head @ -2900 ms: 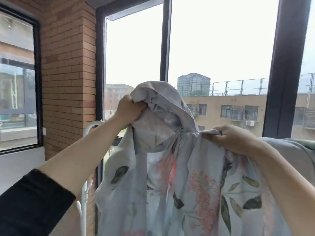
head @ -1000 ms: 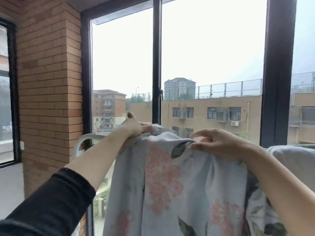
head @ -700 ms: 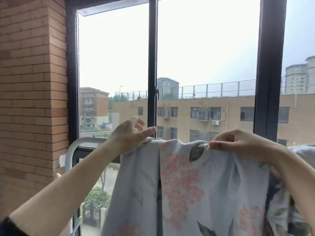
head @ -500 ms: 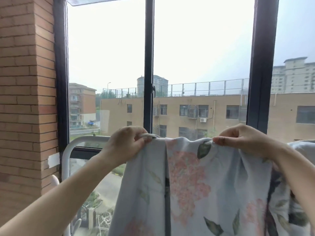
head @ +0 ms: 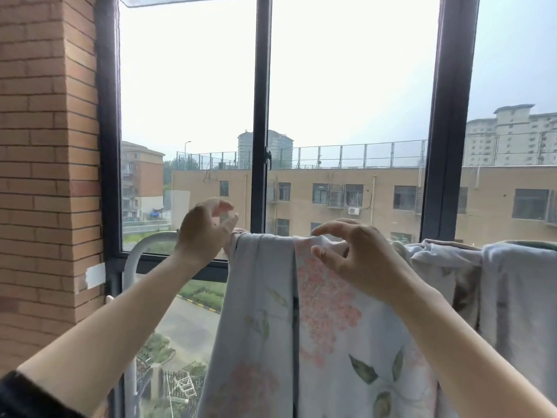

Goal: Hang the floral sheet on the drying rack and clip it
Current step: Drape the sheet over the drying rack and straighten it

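Reaching up with both forearms raised, the person held the left grip (head: 208,233) just beside the left edge of the pale blue floral sheet (head: 262,312), fingers loosely curved and holding nothing. The right grip (head: 358,257) hovered at the sheet's top fold, fingers spread and relaxed, likewise released; whether a fingertip touched the cloth I could not tell. The sheet lay draped over the top rail of the white tubular drying rack (head: 144,245), its fold running left to right along the rail and its length hanging straight down. Half a second earlier both grips had pinched that top edge; now they had let go.
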`<state>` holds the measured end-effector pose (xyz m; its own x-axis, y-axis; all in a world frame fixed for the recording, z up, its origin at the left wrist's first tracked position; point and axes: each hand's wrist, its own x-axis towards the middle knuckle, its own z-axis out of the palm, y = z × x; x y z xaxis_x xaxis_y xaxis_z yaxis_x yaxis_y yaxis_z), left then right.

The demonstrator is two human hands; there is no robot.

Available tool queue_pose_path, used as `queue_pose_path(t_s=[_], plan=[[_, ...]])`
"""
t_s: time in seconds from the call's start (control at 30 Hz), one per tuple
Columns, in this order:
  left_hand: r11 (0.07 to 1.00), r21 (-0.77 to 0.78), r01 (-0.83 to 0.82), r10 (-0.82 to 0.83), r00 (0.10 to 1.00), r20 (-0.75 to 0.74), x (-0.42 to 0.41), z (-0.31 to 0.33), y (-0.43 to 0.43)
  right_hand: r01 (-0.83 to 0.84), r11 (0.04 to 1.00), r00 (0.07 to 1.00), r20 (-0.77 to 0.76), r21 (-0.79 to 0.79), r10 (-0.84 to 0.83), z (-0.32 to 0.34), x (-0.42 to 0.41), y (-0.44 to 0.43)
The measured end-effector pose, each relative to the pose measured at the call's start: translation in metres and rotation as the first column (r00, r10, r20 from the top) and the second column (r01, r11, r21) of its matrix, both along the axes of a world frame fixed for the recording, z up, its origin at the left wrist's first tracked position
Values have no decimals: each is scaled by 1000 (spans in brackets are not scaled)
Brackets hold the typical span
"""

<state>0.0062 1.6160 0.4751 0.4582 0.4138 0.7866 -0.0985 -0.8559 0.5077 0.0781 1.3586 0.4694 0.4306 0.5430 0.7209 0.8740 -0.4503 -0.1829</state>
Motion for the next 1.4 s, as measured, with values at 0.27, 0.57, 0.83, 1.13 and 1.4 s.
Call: queue_pose_path(t_s=[0.27,0.57,0.83,1.13,1.4], plan=[[978,-154,142,-148,988,-34,-74,-69,-28,-155,960,983,-58,235,173,-26,-39,32],[905,-405,129,-194,973,-125,-162,-152,21,-378,896,842,-317,232,437,-108,-108,107],[853,-522,-6,-97,981,-170,-272,-215,124,-422,867,689,-528,265,497,-180,-201,245],[712,-678,-185,0,965,-263,-375,-283,244,-372,898,535,-736,237,415,-264,-289,382],[635,-740,-221,-11,955,-295,-375,-312,329,-283,933,475,-813,222,337,-301,-280,457]])
